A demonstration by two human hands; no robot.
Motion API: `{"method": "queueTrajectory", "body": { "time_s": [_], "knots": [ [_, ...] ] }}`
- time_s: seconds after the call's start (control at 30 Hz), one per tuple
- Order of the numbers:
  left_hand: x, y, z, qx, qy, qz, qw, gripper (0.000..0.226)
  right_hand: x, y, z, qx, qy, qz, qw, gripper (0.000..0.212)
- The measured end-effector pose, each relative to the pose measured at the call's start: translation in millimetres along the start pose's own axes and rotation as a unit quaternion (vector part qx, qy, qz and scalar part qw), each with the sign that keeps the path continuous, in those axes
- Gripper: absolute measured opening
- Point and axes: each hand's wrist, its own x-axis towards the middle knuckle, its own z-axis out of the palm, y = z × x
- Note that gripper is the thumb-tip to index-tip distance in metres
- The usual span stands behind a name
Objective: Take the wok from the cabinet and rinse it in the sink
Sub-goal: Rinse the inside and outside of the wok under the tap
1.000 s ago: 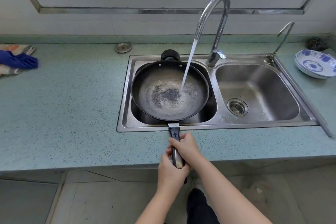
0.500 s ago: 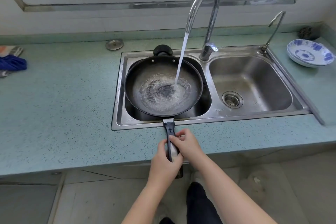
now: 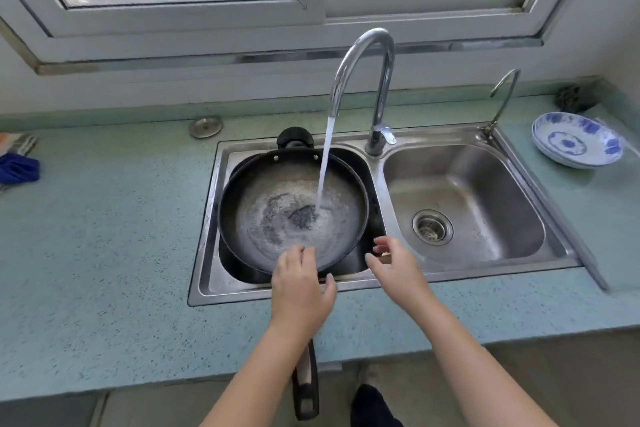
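Observation:
A black wok (image 3: 277, 184) lies in the left basin of the steel double sink (image 3: 207, 218). Its long handle (image 3: 306, 388) reaches toward me over the counter's front edge. Water streams from the tall curved tap (image 3: 374, 80) into the wok's bowl, where it pools and foams. My left hand (image 3: 301, 284) hovers over the wok's near rim, fingers apart, holding nothing. My right hand (image 3: 394, 267) floats just right of that rim, over the basin's front edge, fingers spread and empty. My left forearm hides the handle's upper part.
The right basin (image 3: 464, 204) holds only its drain strainer. A small thin tap (image 3: 502, 97) rises at the sink's back right. Stacked blue-and-white dishes (image 3: 576, 142) and a dark scrubber (image 3: 571, 99) occupy the right counter. A round metal cap (image 3: 205, 126) and blue cloth (image 3: 17, 168) lie left.
Both hands have let go of the wok handle and moved forward to the wok's near rim, fingers now spread. The wok stays in the left basin under the running water.

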Motion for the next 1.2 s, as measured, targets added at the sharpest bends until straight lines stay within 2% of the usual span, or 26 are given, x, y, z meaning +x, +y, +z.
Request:
{"method": "queueTrajectory", "body": {
  "time_s": [0.17,0.33,0.47,0.67,0.8,0.97,1.2],
  "knots": [
    [45,34,8,0.026,-0.003,0.049,0.998,0.050,44,-2,-39,-0.085,0.046,-0.077,0.992,0.043],
    [90,66,27,0.036,-0.016,0.065,0.997,0.052,96,-2,-74,-0.198,0.086,-0.164,0.963,0.048],
    [116,75,49,0.060,-0.021,0.071,0.995,0.050,140,0,-86,-0.242,0.109,-0.200,0.943,0.053],
    [138,71,80,0.097,-0.065,0.043,0.992,0.052,188,1,-77,-0.305,0.077,-0.250,0.916,0.062],
    [140,67,95,0.108,-0.066,0.043,0.991,0.057,203,-1,-73,-0.342,0.068,-0.265,0.899,0.068],
    [139,59,107,0.117,-0.058,0.048,0.990,0.059,211,11,-67,-0.314,0.085,-0.297,0.898,0.061],
    [136,54,118,0.103,-0.067,0.048,0.991,0.053,205,13,-52,-0.259,0.110,-0.256,0.925,0.058]
  ]
}}
